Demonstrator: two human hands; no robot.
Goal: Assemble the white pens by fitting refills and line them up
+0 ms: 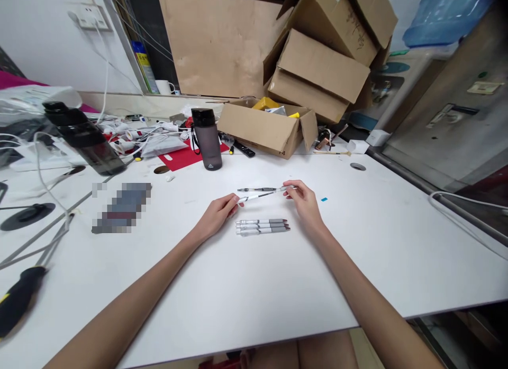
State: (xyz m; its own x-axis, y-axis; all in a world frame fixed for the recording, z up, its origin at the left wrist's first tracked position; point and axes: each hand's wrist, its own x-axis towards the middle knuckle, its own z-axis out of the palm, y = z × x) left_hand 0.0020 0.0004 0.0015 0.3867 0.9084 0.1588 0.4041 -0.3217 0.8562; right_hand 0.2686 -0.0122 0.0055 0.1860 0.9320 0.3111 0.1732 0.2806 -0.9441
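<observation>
A slim white, black and clear pen point(251, 197) is held just over the white, smooth-topped desk point(262, 284), slanting slightly upward to the right between two bare hands. The left hand point(220, 213) pinches its left end between thumb and fingers; the right hand point(305, 200) pinches the other end, the fingertips pressed together there. Whether the pen is whole or partly drawn apart is too small to tell.

Just behind it on the desk lies a dark pen with a clear section point(257, 189), its right end near the right hand. In front, a neat row of white pens with grey grips point(262, 227) lies side by side, grips pointing right. A tiny bright-blue scrap point(324, 199) lies to the right of the right hand.

Farther back stands a grey translucent plastic bottle with a black lid point(208, 141), beside a flat red sheet point(178, 160). A black remote control point(244, 149) lies between that bottle and an open brown cardboard box point(257, 128) with yellow items inside. To the left are a larger dark bottle point(85, 139), a tangle of white cables and a pixelated patch hiding whatever is under it. At the near left edge lies a black-and-yellow handle point(21, 295).

Behind the desk, a pale wooden panel point(220, 41) stands beside piled brown cartons point(317, 73); a blue water jug point(448, 15) shows at the upper right.
</observation>
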